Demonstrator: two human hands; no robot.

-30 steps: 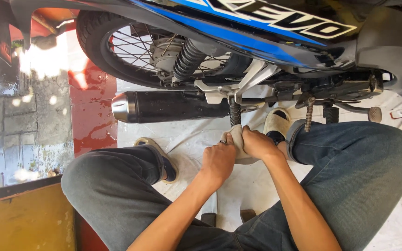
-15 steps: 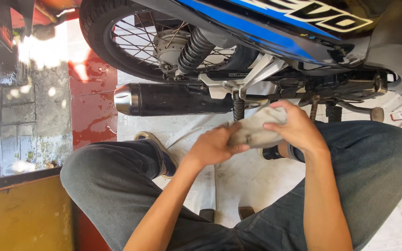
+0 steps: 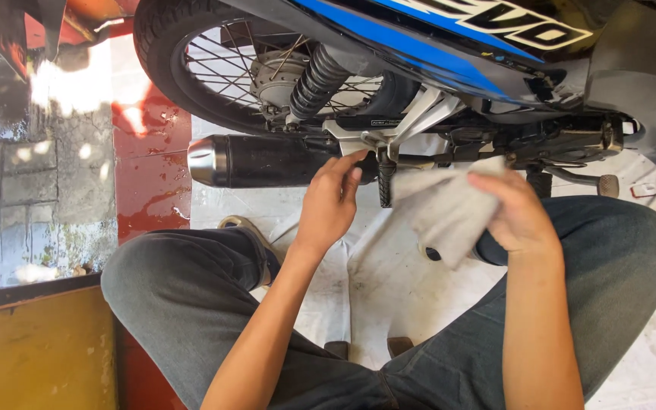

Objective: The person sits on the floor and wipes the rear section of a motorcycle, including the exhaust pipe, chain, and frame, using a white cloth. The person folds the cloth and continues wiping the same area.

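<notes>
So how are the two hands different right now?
The right hand is closed around a grey rag, while the left hand holds nothing. The left hand's fingers stretch out to the black exhaust pipe by the footpeg; the right hand stays back over the knee. Both are bare, beside the motorcycle.

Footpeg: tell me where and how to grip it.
Probably grip the ribbed black footpeg around its shaft, coming from the camera's side, fingers wrapped across the ribs. It sticks out of the bracket toward the camera. The left hand is already beside it; the right hand holds the rag.
</notes>
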